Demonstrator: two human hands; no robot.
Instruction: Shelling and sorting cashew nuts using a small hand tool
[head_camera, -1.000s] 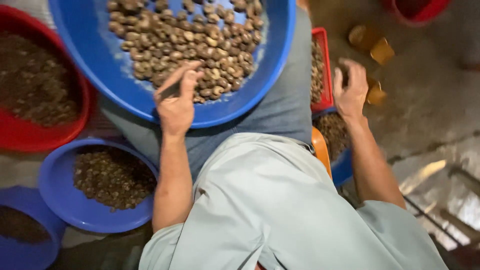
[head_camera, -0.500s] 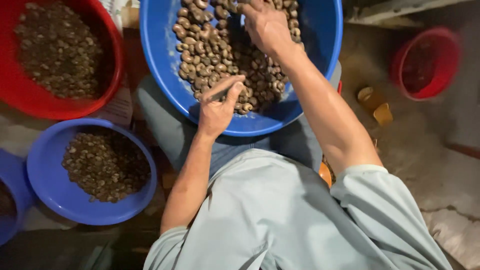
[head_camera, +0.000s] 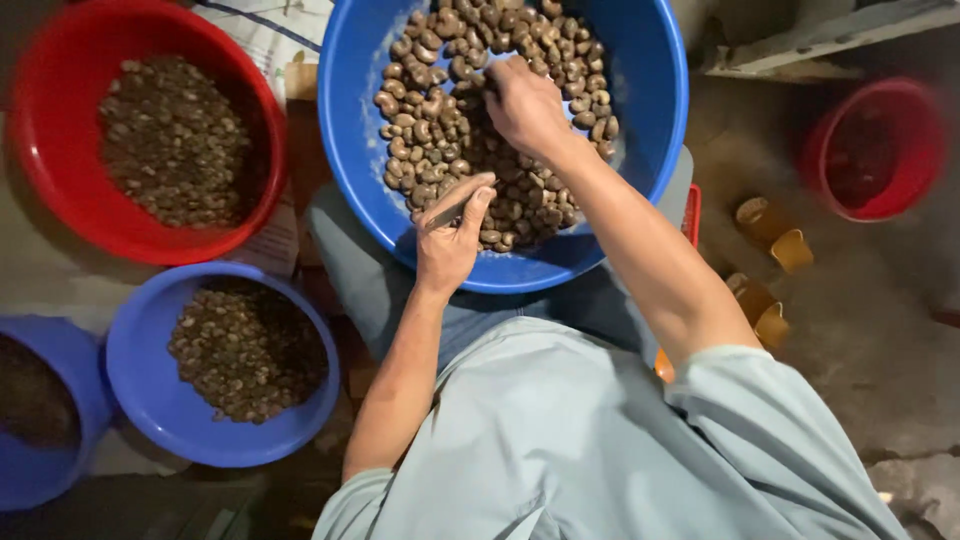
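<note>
Head view: you are sitting with a large blue basin (head_camera: 650, 150) resting across your lap, holding a heap of curved brown nuts in shell (head_camera: 470, 130). Your left hand (head_camera: 452, 235) is gripping a thin metal blade (head_camera: 452, 208), fingers curled closed around it, at the near edge of the heap. Your right hand (head_camera: 525, 105) is reaching into the heap, fingers bent down onto the nuts; whether they are pinching one cannot be told. Each nut is probably light, hard and smooth, so likely best pinched across its curved sides. A red basin (head_camera: 60, 215) and a smaller blue basin (head_camera: 140, 400) are standing to your left.
</note>
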